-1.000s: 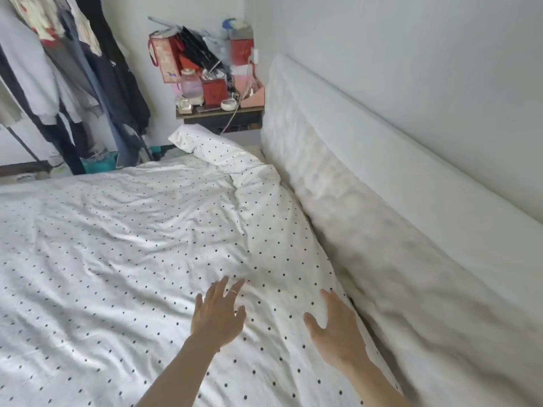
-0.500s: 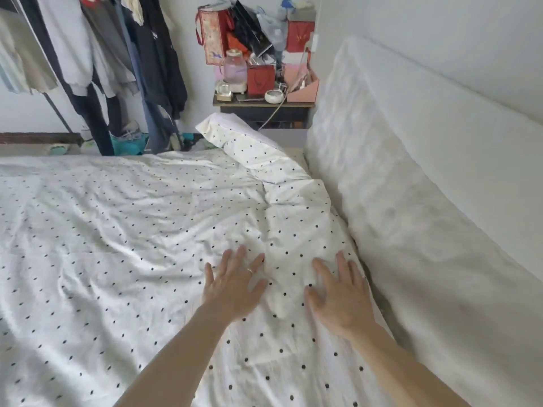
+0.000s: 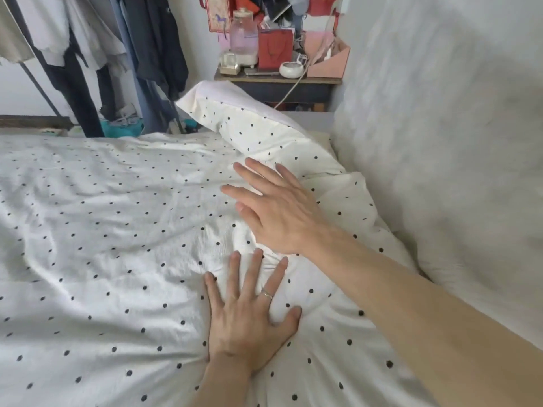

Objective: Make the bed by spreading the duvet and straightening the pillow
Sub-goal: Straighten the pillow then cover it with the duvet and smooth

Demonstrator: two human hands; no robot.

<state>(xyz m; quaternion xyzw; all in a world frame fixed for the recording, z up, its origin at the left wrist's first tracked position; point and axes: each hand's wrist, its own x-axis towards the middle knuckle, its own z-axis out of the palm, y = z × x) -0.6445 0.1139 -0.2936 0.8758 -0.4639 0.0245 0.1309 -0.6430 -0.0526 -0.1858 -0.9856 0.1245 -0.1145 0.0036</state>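
Observation:
A white duvet (image 3: 97,230) with small black dots covers the bed, rumpled in soft folds. A pillow (image 3: 252,124) in the same dotted cloth lies at the far end by the headboard, tilted with one corner raised. My left hand (image 3: 249,315) presses flat on the duvet, fingers spread, a ring on one finger. My right hand (image 3: 276,207) is stretched forward over the duvet just short of the pillow, fingers apart and holding nothing.
A pale padded headboard (image 3: 440,142) runs along the right side. Beyond the pillow stands a dark bedside table (image 3: 279,83) crowded with red bags, a jar and a bowl. Clothes (image 3: 102,39) hang on a rack at the back left.
My right hand has lifted off the duvet edge and reached forward and left toward the pillow. My left hand stays flat on the duvet. The view has moved closer to the pillow.

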